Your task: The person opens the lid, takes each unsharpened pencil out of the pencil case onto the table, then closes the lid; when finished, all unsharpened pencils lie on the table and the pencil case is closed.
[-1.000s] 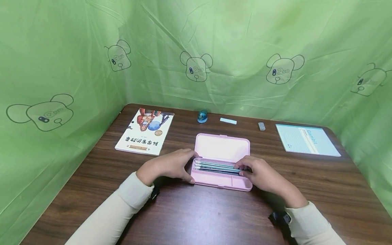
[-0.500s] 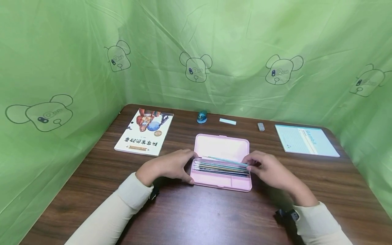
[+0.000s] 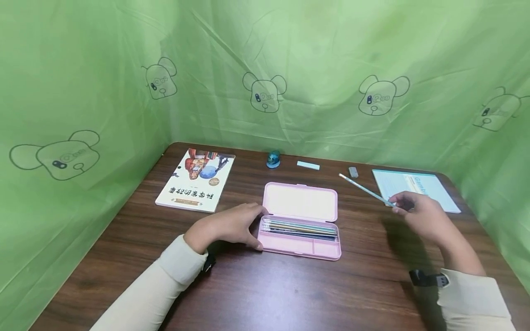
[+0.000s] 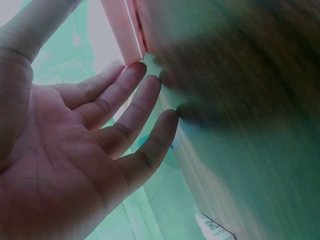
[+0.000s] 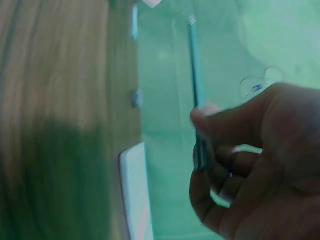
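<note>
A pink pencil case (image 3: 301, 202) lies open on the table, its lid folded back. Several pencils (image 3: 300, 228) lie side by side in its rear compartment. My left hand (image 3: 227, 225) holds the case's left end, thumb at the front corner and fingertips near the hinge; in the left wrist view the fingers (image 4: 150, 95) reach the pink corner. To the right, my right hand (image 3: 420, 214) pinches a light blue pencil (image 3: 364, 188) near one end, above the table. The pencil points away to the upper left, as the right wrist view of that pencil (image 5: 196, 65) also shows.
A storybook (image 3: 196, 179) lies at the left. Along the back are a blue pencil sharpener (image 3: 273, 159), a pale blue strip (image 3: 308, 165) and a grey eraser (image 3: 353, 172). A light blue notebook (image 3: 397, 181) lies behind my right hand. Green curtains surround the wooden table (image 3: 285, 294).
My right hand has drawn the light blue pencil out of the case and carried it right, toward the notebook. The left hand has stayed at the case.
</note>
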Motion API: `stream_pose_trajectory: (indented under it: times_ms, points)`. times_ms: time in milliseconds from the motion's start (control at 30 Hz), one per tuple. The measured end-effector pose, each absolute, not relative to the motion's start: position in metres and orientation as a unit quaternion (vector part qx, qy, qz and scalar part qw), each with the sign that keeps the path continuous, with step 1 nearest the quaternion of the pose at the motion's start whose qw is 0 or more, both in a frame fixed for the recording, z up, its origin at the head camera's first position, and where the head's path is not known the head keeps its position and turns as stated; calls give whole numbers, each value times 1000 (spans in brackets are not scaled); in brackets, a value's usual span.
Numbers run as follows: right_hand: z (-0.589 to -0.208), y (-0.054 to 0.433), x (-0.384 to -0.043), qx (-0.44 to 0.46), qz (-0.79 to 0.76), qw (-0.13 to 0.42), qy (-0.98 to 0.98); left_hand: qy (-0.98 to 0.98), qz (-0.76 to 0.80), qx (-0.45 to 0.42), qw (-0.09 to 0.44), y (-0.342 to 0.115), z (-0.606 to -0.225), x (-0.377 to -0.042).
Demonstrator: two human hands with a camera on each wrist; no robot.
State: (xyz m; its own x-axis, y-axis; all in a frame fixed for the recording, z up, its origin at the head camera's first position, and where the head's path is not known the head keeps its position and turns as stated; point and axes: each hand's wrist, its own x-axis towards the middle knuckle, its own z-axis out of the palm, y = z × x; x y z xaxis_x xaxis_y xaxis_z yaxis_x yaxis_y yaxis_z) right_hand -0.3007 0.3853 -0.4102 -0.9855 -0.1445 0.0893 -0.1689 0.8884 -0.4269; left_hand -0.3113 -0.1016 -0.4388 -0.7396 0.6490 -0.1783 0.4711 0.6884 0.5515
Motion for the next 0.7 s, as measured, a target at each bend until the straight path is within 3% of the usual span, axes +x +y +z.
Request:
stream_pose_trajectory:
  times_ms: [333, 700]
  points:
    - [-438, 399, -311, 66, 215, -57, -973, 902, 241, 307, 184, -102, -441, -312]
    - [-445, 400, -314, 63, 214, -77, -972, 901, 248, 299, 195, -101, -440, -313]
